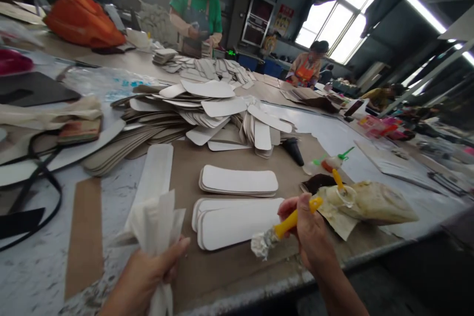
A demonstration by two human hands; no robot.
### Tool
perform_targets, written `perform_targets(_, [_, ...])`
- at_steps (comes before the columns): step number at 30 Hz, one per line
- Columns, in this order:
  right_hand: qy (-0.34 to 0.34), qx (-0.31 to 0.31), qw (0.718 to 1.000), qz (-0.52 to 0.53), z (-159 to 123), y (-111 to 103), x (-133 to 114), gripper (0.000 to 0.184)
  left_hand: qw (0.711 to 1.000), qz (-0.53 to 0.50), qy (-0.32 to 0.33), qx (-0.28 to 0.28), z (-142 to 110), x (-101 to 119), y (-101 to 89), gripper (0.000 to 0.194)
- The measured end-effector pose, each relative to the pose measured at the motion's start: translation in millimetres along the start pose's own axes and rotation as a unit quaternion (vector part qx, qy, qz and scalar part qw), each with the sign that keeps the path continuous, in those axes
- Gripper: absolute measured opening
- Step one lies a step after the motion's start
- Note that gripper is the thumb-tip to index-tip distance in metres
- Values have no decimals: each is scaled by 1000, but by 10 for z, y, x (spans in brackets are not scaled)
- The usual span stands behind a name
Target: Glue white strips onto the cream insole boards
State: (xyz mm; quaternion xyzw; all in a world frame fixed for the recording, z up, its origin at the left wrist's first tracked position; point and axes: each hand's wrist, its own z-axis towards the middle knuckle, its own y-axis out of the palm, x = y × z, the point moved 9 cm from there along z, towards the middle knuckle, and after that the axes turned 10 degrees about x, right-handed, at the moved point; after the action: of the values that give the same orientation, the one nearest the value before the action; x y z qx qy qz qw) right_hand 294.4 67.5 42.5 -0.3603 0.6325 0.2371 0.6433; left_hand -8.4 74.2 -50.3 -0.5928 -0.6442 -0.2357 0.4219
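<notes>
Two neat stacks of white, round-cornered flat pieces [239, 224] are lying ahead of and between the hands, long axes running left to right, the nearer stack almost reaching the right hand [314, 242]. That hand's fingers are gripping a yellow-handled brush [287, 224], its white-clotted bristles pointing leftward beside the stack's near edge; the left hand [144, 269] is clasping a loose bunch of thin whitish strips [159, 222].

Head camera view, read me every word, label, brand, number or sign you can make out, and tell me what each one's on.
None can be read with certainty.
Wall poster: markings too blurred.
Small display: lit green, too small.
Plastic sheeting: blue print, too blurred.
Small packet at left: possible print, too blurred.
</notes>
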Motion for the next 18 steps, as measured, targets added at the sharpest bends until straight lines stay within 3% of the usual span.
perform_targets(4, [9, -10, 996, 93, -131, 264, 62, 51, 997, 56, 23, -40, 63, 137, 306, 42])
perform_targets(9, [55, -36, 988, 138, -227, 553, 317, 42, 994, 90, 31, -54, 182, 90, 387, 40])
perform_targets(14, [98, -54, 991, 68, -258, 604, 538, 34, 992, 112, 30, -55, 184, 72, 407, 31])
perform_targets(18, [66, -66, 995, -22, -273, 558, 454, 33, 986, 154, 26, -57, 160, 81, 429, 27])
